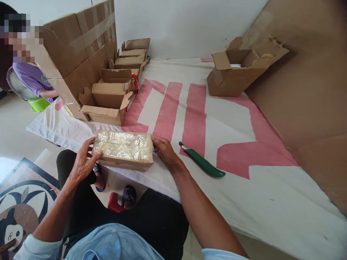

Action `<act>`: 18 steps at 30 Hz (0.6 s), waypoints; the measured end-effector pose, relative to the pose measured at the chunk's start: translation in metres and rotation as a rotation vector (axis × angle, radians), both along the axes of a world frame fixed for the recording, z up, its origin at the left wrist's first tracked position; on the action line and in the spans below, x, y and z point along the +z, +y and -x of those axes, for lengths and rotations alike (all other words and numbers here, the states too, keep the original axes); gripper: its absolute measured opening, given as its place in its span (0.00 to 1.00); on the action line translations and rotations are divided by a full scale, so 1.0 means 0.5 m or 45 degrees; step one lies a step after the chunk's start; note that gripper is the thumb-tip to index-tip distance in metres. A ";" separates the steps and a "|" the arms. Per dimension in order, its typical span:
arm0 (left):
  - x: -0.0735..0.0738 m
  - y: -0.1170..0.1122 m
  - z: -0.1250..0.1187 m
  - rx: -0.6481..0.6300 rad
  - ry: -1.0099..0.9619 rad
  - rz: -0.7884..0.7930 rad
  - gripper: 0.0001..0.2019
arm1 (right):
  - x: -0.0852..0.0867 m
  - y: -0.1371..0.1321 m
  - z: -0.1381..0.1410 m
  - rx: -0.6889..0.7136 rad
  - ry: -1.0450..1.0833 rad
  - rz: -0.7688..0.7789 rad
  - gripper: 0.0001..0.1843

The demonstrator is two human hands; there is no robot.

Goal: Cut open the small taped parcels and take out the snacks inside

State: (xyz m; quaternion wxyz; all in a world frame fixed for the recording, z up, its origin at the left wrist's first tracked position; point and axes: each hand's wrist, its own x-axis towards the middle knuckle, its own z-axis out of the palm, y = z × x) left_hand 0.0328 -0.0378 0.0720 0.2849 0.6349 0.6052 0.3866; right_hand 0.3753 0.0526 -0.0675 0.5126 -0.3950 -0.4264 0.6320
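Observation:
A small cardboard box (123, 146), its top covered in shiny clear tape, lies at the table's near edge between my two hands. My left hand (85, 160) grips its left end, thumb on the top and fingers at the side. At the opposite end, my right hand (165, 148) has its fingers closed against the box's right side; the fingertips are partly hidden. To the right of that hand, a green-handled utility knife (204, 163) rests on the cloth, its tip pointing to the far left.
Open cardboard boxes (105, 101) line the table's left side, beside a stack of taped cartons (73, 54). Another open box (230, 77) stands at the back right, near a large cardboard sheet (303, 90). A person in a purple top (34, 77) sits beyond the cartons.

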 end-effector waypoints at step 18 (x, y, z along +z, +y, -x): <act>0.024 0.014 0.026 -0.199 -0.405 0.252 0.24 | 0.003 -0.018 -0.006 -0.077 -0.160 -0.053 0.32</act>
